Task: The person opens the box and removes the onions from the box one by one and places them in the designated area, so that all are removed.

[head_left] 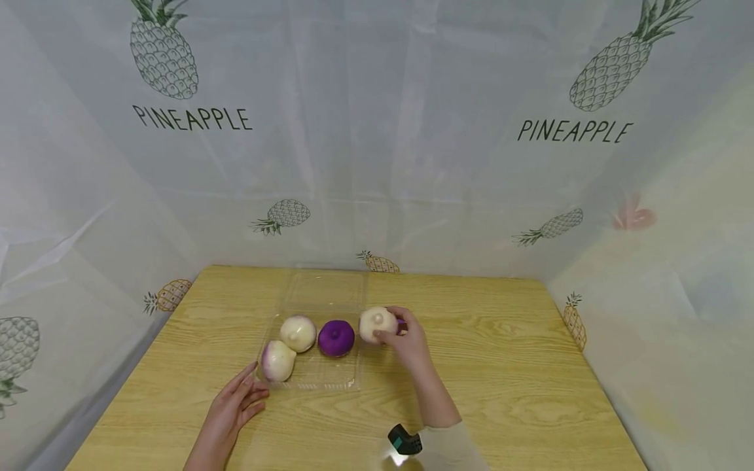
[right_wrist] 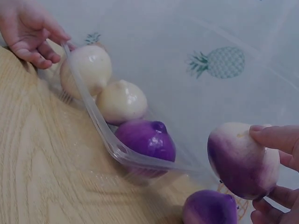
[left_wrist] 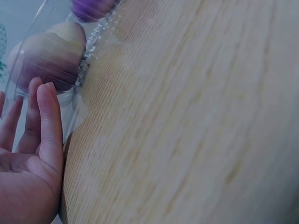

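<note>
My right hand (head_left: 410,343) grips a white-and-purple turnip (right_wrist: 240,158) between thumb and fingers, just off the right side of a clear plastic clamshell box (head_left: 330,374). Inside the box lie two whitish turnips, one at the back left (head_left: 297,333) and one at the front left (head_left: 278,361). Beside them is a round purple vegetable with a nub (right_wrist: 145,142). My left hand (head_left: 232,402) has its fingers extended, their tips at the box's left front corner. A second purple vegetable (right_wrist: 210,207) lies outside the box below the held turnip, mostly hidden by my hand in the head view.
The box's clear lid (head_left: 326,288) stands open toward the back edge of the wooden table (head_left: 501,366). A pale curtain (head_left: 377,163) printed with pineapples surrounds the table at the back and sides. A small black device (head_left: 404,439) sits at my right wrist.
</note>
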Demonstrator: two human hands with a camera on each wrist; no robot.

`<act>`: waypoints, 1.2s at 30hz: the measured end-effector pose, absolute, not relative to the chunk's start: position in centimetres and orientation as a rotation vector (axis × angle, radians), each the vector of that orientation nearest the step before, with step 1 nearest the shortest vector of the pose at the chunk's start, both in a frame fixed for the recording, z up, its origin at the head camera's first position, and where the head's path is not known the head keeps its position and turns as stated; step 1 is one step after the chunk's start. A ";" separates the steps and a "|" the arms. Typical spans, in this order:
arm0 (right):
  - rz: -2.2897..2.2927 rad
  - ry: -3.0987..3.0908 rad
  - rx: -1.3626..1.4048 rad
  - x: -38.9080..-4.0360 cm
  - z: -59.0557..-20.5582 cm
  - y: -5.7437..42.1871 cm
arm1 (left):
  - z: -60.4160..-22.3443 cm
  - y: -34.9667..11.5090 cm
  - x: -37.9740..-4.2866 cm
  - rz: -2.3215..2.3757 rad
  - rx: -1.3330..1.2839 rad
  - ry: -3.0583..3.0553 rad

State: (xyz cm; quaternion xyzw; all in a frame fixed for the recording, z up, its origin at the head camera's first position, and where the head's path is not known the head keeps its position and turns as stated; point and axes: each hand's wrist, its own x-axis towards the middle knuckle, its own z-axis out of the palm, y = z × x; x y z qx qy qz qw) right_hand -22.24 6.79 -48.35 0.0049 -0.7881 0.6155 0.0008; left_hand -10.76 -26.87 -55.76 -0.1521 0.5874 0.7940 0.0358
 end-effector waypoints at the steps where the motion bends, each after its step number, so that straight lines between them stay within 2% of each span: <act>1: 1.930 -2.474 -0.002 -22.3 -48.4 7.0 | -55.8 -26.9 -10.8 2.443 -0.464 1.803; 36: 1.971 -2.315 -0.331 -23.8 -51.3 12.8 | -56.1 -27.1 -10.9 2.496 -0.378 1.775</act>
